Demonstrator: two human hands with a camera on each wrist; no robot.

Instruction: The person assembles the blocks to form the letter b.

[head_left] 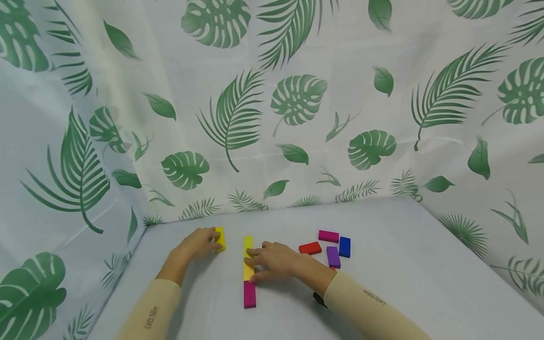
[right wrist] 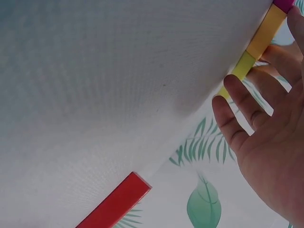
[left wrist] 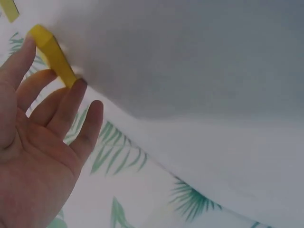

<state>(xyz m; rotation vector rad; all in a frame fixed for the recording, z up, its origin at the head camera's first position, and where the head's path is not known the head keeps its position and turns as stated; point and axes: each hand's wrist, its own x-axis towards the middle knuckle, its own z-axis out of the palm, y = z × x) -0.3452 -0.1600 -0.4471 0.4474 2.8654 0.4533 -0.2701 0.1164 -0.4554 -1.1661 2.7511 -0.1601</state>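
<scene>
My left hand [head_left: 199, 243] pinches a yellow block [head_left: 220, 240] at the left, the thumb at one end and fingertips at the other in the left wrist view. To its right, a straight row runs toward me: a lime-yellow block [head_left: 248, 242], an orange-yellow block [head_left: 248, 272] and a magenta block [head_left: 250, 295], end to end. My right hand [head_left: 274, 262] lies over the row's right side with spread fingers. Its fingertips touch the two yellowish blocks, and its thumb is by the seam with the magenta one. Part of the row is covered by these fingers.
Right of the row lie a red block [head_left: 310, 248], another magenta block [head_left: 328, 236], a blue block [head_left: 345, 247] and a purple block [head_left: 333, 257]. A dark object [head_left: 318, 299] is partly hidden beneath the right forearm. Leaf-printed curtains [head_left: 297, 179] bound the white table [head_left: 395, 283].
</scene>
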